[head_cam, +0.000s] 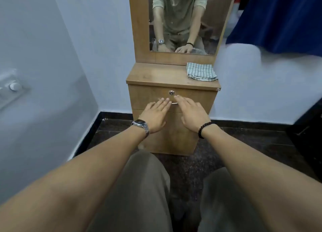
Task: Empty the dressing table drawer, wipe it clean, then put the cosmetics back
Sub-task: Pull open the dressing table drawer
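My dressing table point(156, 75) is a warm tan wood grain, its drawer point(148, 96) the same, with a silver lock point(171, 92). On top lies a cloth point(201, 70) checked in green and white. My watch point(140, 124) is silver, my beaded bracelet point(203, 129) dark brown, the curtain point(278, 17) deep blue, the walls point(69, 40) pale blue.

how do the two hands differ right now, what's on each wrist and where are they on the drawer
The left hand has a silver metal watch on its wrist; the right hand has a dark beaded bracelet. The left hand's fingertips lie over the left part of the drawer handle, the right hand's just under the lock. Both are open, fingers straight, palms toward the closed drawer.
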